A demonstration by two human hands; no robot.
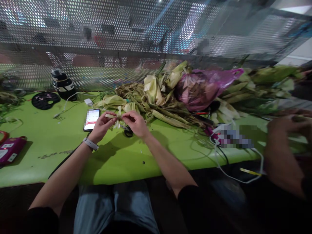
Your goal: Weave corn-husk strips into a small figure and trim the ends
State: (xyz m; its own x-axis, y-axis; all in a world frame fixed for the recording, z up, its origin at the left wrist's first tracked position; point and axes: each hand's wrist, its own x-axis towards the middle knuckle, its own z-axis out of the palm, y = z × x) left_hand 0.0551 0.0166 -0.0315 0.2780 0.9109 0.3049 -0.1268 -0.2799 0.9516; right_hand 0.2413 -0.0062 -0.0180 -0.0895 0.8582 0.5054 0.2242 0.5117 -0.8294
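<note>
A small pale bundle of husk strips [118,117] is held between my two hands above the green table [114,162]. My left hand [104,123], with a light watch band on its wrist, pinches the left side of the bundle. From the right, my right hand [135,122] closes its fingertips on the same piece. Loose pale ends hang below the fingers. A lit phone [91,119] lies just left of my left hand, and black scissor handles [128,131] show under my right hand. Behind the hands is a heap of dried husks [168,117].
A pink plastic bag [195,87] sits among the husks. A black bottle [63,85] and a black palette-shaped item [45,100] stand back left; a purple box [12,150] is far left. White cables [216,159] hang over the right edge. Another person's arm [280,152] is at right.
</note>
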